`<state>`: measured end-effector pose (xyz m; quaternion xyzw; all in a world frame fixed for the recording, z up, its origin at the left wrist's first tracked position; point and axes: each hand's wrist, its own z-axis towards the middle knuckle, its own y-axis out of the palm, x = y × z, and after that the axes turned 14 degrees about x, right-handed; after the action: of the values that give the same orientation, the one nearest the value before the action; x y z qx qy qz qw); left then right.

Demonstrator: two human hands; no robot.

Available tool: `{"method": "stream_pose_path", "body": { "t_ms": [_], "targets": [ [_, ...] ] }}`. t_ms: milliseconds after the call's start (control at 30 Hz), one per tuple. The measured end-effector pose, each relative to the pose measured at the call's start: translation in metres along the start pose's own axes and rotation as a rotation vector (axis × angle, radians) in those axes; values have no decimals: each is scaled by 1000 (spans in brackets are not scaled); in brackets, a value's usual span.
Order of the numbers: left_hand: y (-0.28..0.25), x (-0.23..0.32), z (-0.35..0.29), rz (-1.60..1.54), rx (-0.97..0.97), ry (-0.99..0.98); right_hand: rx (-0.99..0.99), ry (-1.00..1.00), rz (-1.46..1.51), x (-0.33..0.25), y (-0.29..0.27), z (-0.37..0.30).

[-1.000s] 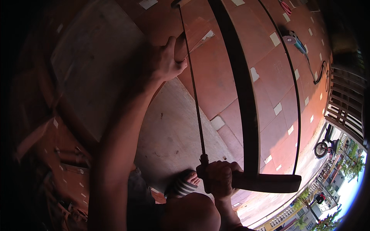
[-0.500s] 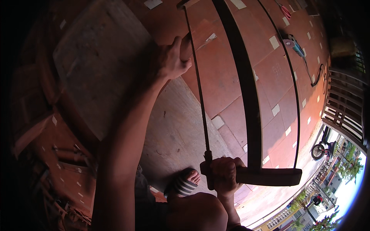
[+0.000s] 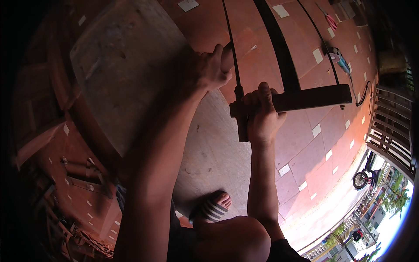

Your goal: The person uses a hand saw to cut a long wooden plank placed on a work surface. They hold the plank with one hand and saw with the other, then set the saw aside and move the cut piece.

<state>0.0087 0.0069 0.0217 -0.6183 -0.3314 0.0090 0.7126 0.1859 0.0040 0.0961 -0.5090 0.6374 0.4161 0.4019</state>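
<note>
Dark-brown wooden frame saw (image 3: 312, 98) w/ thin dark toothed blade (image 3: 236, 65): R of ctr., above red tile floor (image 3: 301, 135). R hand (image 3: 264, 117): fingers closed round saw's end bar, near blade. L hand (image 3: 212, 72): fingers curled round rounded brown wooden piece (image 3: 227, 56), its end at blade (contact can't be told). Below: weathered grey wooden board (image 3: 218, 144); foot in black-and-white striped sandal (image 3: 213, 210) nr. lower edge. Upper R, on floor: teal-and-grey angle grinder (image 3: 342, 63), pink-handled hand tool (image 3: 331, 22).

Patio workshop: saw (image 3: 286, 59), grinder (image 3: 341, 62)
</note>
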Motion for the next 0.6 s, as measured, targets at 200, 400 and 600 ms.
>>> {"method": "stream_pose_path", "body": {
  "t_ms": [200, 400, 600],
  "targets": [
    [11, -14, -1, -75, 64, 5, -94, 28, 94, -25, -127, -121],
    [12, -15, -6, -124, 147, 49, -108, 78, 234, -24, -127, -124],
    [2, -5, -5, -85, 86, 30, -47, -70, 98, 18, -8, -3]
  ]
}}
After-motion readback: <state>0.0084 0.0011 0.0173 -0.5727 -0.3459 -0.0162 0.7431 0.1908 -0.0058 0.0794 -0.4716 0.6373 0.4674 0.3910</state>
